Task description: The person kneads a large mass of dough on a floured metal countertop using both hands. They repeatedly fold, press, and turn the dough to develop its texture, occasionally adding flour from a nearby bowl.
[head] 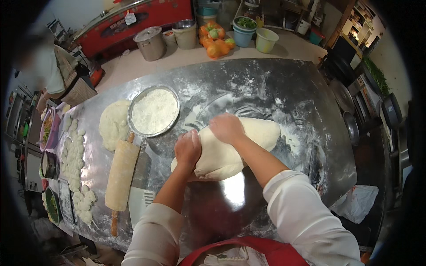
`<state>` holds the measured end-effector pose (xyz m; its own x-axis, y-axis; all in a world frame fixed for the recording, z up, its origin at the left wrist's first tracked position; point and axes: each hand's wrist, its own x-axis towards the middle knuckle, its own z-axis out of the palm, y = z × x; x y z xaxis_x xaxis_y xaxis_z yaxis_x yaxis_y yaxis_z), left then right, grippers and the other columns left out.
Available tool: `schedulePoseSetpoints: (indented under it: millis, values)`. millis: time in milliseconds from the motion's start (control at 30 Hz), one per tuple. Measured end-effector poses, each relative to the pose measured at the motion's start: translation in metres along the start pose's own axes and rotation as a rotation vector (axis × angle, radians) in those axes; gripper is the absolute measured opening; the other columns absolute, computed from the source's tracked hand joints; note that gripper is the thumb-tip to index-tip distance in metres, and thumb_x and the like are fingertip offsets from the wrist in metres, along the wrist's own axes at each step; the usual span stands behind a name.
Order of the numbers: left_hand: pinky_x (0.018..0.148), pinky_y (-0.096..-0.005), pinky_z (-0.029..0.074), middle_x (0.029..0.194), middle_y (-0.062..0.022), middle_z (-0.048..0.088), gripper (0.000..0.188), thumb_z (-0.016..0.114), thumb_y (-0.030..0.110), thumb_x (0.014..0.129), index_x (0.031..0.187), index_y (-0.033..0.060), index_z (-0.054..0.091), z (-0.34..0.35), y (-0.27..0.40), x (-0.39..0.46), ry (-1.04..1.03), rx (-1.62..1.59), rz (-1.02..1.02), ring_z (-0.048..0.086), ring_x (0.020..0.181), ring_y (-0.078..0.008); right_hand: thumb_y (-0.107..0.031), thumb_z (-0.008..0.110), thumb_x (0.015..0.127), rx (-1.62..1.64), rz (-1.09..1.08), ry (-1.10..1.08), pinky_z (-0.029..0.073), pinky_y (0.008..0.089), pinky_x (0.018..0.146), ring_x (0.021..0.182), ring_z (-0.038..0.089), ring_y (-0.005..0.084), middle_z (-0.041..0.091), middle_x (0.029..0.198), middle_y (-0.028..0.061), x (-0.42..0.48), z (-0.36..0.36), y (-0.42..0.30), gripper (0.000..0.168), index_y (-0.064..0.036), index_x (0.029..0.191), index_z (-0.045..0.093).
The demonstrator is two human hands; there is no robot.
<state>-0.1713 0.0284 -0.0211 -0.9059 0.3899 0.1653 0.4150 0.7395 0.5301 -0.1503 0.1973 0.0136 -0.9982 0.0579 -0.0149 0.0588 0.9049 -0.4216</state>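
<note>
A large lump of pale dough (219, 156) lies on the floured metal worktable (283, 76). My left hand (188, 148) presses on the dough's left part, its fingers close together. Upon the dough's upper middle rests my right hand (227, 128), slightly blurred; its fingertips are hard to make out. To the left stands a round metal pan of flour (154, 111). A second dough lump (114, 124) touches or nearly touches the pan. Below them is a thick wooden rolling pin (122, 176), and a pale flat scraper-like piece with slots (141, 199) lies partly behind my left forearm.
Many small dough pieces (72, 159) lie along the table's left side, near a pink basin (50, 128) of food. At the far left, a person (56, 73) stands by the table. Beyond the far edge are a lidded metal pot (149, 43) and buckets; a white plastic bag (357, 202) hangs at right.
</note>
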Motion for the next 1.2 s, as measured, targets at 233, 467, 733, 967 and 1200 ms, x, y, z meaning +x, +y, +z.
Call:
schedulePoseSetpoints:
  millis: [233,467,733,967,1200]
  values:
    - [0.078,-0.0466,0.041,0.090,-0.0238,0.059,0.040,0.032,0.033,0.093,0.098,0.0024,0.056,-0.026,0.014,-0.057,-0.602,-0.516,-0.291,0.055,0.086,-0.0417,-0.030,0.044,0.085,0.189,-0.276,-0.550,0.044,0.0384,0.078,0.089,0.059,0.0308,0.063,0.099,0.0145,-0.038,-0.016,0.023,0.033,-0.006,0.094,0.064]
    - [0.102,-0.0438,0.026,0.128,-0.0216,0.043,0.046,0.040,0.027,0.090,0.124,-0.0050,0.041,0.008,0.002,0.020,0.029,0.254,0.226,0.035,0.123,-0.0348,-0.023,0.052,0.086,0.655,-0.345,-0.036,0.044,0.0357,0.079,0.088,0.058,0.0247,0.063,0.092,0.0102,-0.175,-0.042,0.016,0.024,-0.004,0.095,0.063]
    - [0.107,-0.0372,0.018,0.140,-0.0130,0.031,0.058,0.023,0.043,0.095,0.135,0.0029,0.032,0.075,0.065,-0.042,-0.783,-1.120,0.093,0.028,0.130,-0.0257,-0.009,0.049,0.088,0.604,0.516,0.757,0.042,0.0297,0.082,0.095,0.050,0.0226,0.047,0.110,0.0141,-0.274,0.014,0.064,0.031,-0.001,0.118,0.046]
    - [0.108,-0.0333,0.017,0.140,-0.0093,0.032,0.067,0.019,0.052,0.094,0.137,0.0025,0.028,0.008,0.054,-0.087,-0.820,-1.110,-0.057,0.028,0.129,-0.0209,-0.023,0.048,0.089,1.000,0.571,0.699,0.024,0.0428,0.101,0.116,0.033,0.0371,0.030,0.129,0.0265,-0.217,0.066,0.038,0.057,0.007,0.131,0.024]
    - [0.096,-0.0333,0.032,0.122,-0.0186,0.050,0.054,0.021,0.040,0.096,0.127,0.0008,0.043,-0.034,0.012,-0.097,-0.362,-0.747,-0.285,0.047,0.113,-0.0256,-0.033,0.050,0.088,0.589,0.102,0.409,0.026,0.0427,0.103,0.124,0.032,0.0390,0.037,0.128,0.0312,-0.129,0.020,-0.062,0.061,0.011,0.126,0.034]
